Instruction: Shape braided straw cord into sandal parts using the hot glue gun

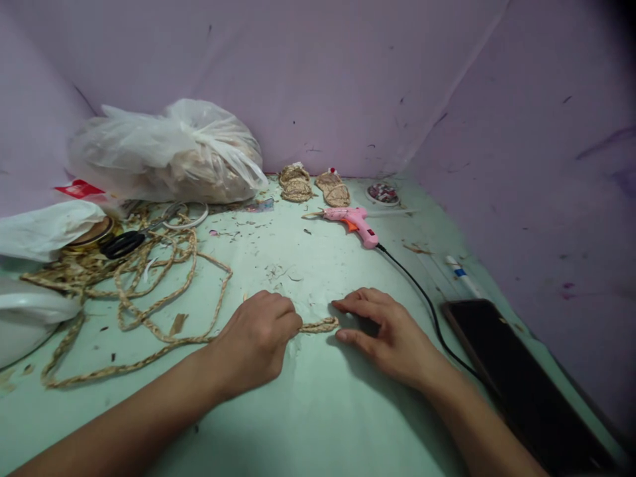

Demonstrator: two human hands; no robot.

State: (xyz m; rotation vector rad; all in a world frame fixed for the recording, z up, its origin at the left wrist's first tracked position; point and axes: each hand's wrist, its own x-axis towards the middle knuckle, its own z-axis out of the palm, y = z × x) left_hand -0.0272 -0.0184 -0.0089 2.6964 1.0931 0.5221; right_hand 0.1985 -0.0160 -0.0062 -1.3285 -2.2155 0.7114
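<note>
A braided straw cord (pixel 320 325) lies across the middle of the table, its short folded end pointing right. My left hand (pixel 263 334) is closed on the cord just behind that end, and the rest trails away to the left in loose loops. Just right of the folded end is my right hand (pixel 382 331), thumb and fingers apart and nothing between them. Beyond the hands a pink glue gun (pixel 354 222) rests on its side, nozzle to the left. Two small woven straw slippers (pixel 295 183) stand near the back wall.
Black-handled scissors (pixel 124 244) lie on the straw at left, near a white plastic bag (pixel 173 156). A small dish (pixel 383 193) of beads sits at the back. At right are a glue gun cable (pixel 422 291), a dark phone-like slab (pixel 521 384) and a white tube (pixel 463 275).
</note>
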